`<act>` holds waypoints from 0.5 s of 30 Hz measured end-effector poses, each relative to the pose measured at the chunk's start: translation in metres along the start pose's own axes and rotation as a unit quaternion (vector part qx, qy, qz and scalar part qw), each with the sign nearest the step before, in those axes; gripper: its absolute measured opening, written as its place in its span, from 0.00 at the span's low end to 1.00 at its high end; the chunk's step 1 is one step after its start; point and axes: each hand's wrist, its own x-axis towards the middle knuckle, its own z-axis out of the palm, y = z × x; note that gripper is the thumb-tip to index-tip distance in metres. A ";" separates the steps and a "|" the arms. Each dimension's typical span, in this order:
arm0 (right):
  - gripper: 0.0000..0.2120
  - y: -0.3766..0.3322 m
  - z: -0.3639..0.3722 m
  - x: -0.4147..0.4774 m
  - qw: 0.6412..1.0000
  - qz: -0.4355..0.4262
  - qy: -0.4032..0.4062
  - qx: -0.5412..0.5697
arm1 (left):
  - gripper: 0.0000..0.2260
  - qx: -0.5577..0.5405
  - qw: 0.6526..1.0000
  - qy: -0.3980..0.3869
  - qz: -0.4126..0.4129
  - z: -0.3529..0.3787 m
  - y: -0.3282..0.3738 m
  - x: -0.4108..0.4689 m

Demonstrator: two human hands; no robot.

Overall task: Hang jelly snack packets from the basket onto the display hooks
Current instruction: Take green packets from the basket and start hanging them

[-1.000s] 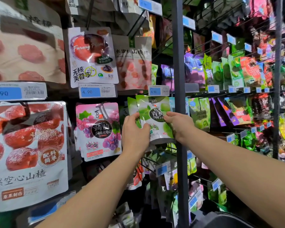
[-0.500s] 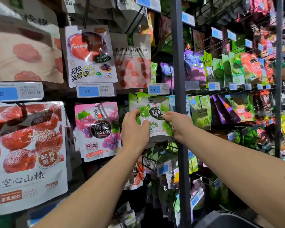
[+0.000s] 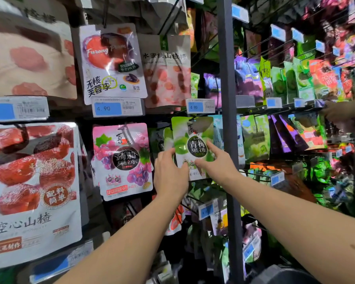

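Observation:
A green jelly packet (image 3: 193,138) with a dark round label hangs at the front of a hook just under a blue price tag (image 3: 200,106). More green packets sit behind it on the left. My left hand (image 3: 170,173) grips the packet's lower left edge, thumb on the front. My right hand (image 3: 216,163) rests on its lower right face with the fingers apart and the index finger stretched up along the label. The dark rim of the basket (image 3: 285,275) shows at the bottom right.
A pink grape jelly packet (image 3: 122,158) hangs just to the left. A grey upright post (image 3: 228,78) stands right of the green packet. Hooks with many snack bags fill the racks. Another person's hand (image 3: 339,113) reaches in at the far right.
The green packet has moved up and slightly right towards the price tag. My right hand has let go of its edge and spread its fingers on the front. Another person's hand has come in at the right.

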 end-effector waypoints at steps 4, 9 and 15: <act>0.36 0.013 0.011 0.008 1.000 0.003 -0.007 -0.026 | 0.23 0.024 1.000 0.003 -0.010 0.009 -0.006 0.002; 0.43 0.026 0.026 0.028 0.997 0.020 -0.017 -0.075 | 0.21 0.034 0.999 0.013 -0.028 0.026 -0.018 0.011; 0.35 0.036 0.043 0.055 0.991 0.016 0.003 -0.136 | 0.20 -0.015 0.996 0.064 -0.061 0.030 -0.028 0.011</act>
